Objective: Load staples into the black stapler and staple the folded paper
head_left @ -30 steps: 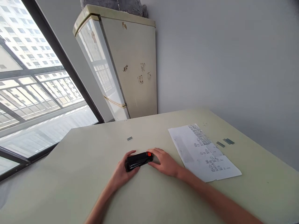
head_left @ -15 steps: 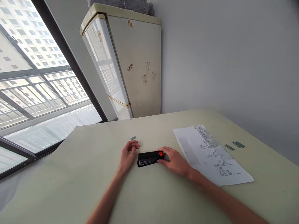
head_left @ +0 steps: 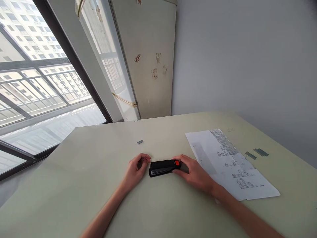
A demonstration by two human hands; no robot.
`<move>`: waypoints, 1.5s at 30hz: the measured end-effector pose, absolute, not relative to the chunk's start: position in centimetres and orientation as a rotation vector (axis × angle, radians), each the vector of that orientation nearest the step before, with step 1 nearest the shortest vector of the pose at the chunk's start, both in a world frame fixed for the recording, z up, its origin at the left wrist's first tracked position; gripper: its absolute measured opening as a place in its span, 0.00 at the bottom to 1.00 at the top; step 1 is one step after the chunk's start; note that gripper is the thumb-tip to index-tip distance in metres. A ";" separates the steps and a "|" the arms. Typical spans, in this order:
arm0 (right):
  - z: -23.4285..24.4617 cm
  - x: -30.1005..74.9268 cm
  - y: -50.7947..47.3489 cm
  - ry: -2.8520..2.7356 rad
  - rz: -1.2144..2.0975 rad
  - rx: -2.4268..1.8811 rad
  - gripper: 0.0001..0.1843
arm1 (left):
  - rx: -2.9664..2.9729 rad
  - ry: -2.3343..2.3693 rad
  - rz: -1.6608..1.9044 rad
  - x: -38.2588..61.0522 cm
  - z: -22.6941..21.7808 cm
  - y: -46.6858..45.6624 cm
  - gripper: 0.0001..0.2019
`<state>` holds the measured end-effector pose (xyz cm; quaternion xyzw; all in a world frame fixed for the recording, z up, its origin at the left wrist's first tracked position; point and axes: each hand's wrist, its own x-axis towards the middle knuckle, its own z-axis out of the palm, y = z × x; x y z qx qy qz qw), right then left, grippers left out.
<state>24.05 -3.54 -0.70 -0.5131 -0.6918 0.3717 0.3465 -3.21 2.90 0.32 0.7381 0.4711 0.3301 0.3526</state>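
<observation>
A black stapler (head_left: 162, 165) with a red patch lies on its base on the pale green table, its front end pointing left and a narrow gap between its upper arm and base. My right hand (head_left: 195, 172) grips its rear end, thumb on the near side and fingers on the far side. Just left of the stapler's front end is my left hand (head_left: 136, 170), its fingers loosely curled and holding nothing visible. Whether those fingertips touch the stapler, I cannot tell. A small strip of staples (head_left: 140, 142) lies beyond my left hand.
A printed white sheet (head_left: 205, 152) lies to the right, partly behind my right forearm, with rows of staple strips (head_left: 224, 142) along its far edge. More grey staple strips (head_left: 261, 152) rest farther right. A worn refrigerator (head_left: 153, 92) stands past the table (head_left: 99, 158), with a window at left.
The view has tilted down and turned slightly left. My left hand's fingers have drawn in closer to the stapler's front end. My right hand keeps its grip.
</observation>
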 end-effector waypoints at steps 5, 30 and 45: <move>-0.6 24.6 -3.6 -1.671 1.102 -1.321 0.19 | 2.052 1.252 0.759 -3.8 0.7 1.1 0.12; -0.6 23.6 -3.8 -1.584 0.992 -1.476 0.23 | 2.320 1.088 0.690 -3.7 0.2 0.5 0.09; -0.7 22.7 -3.5 -1.560 0.867 -1.445 0.22 | 1.871 1.311 0.912 -4.3 -0.5 1.7 0.13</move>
